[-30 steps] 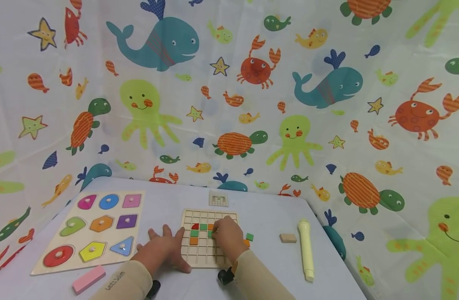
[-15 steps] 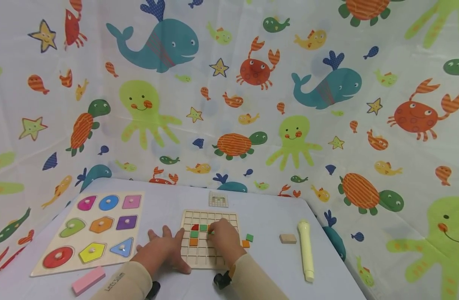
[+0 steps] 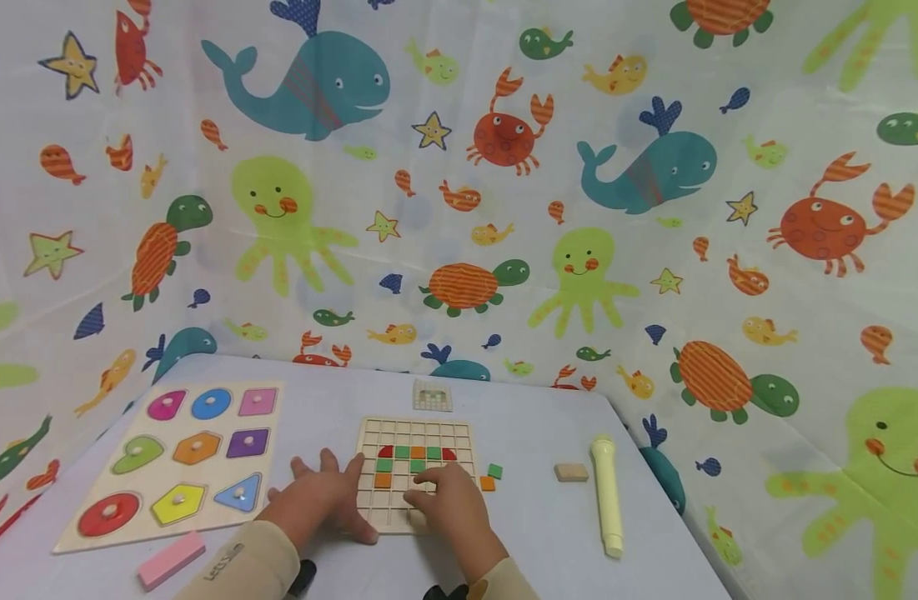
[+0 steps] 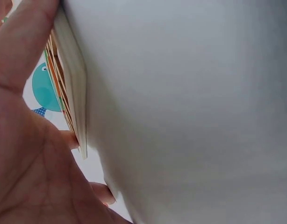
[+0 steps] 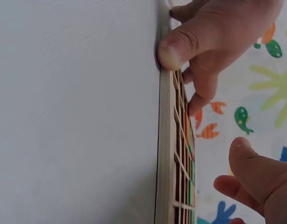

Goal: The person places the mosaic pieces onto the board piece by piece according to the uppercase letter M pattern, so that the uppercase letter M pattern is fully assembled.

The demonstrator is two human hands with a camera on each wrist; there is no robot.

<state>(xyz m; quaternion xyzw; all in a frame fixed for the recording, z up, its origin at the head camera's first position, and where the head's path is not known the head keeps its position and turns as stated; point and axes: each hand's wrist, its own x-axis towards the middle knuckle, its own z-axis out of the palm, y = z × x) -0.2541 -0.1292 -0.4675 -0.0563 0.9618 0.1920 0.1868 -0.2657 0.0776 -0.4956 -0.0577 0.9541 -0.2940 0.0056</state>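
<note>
A wooden grid board lies in the middle of the table, carrying red, green and orange tiles in its upper cells. My left hand braces it with spread fingers: the thumb touches its near edge, other fingertips its left side. In the left wrist view the palm faces the board's edge. Over the right part of the grid hovers my right hand, thumb and forefinger parted with nothing between them; it hides some cells. A loose green tile and orange tile lie right of the board.
At left lies a knobbed shape puzzle, a pink block before it. A small pattern card sits behind the board. To the right are a wooden block and a pale yellow stick. A printed curtain surrounds the table.
My right hand has drawn back from the upper tiles toward me, and its fingers have parted. A red tile at the top row's right end now shows. The left hand stays put.
</note>
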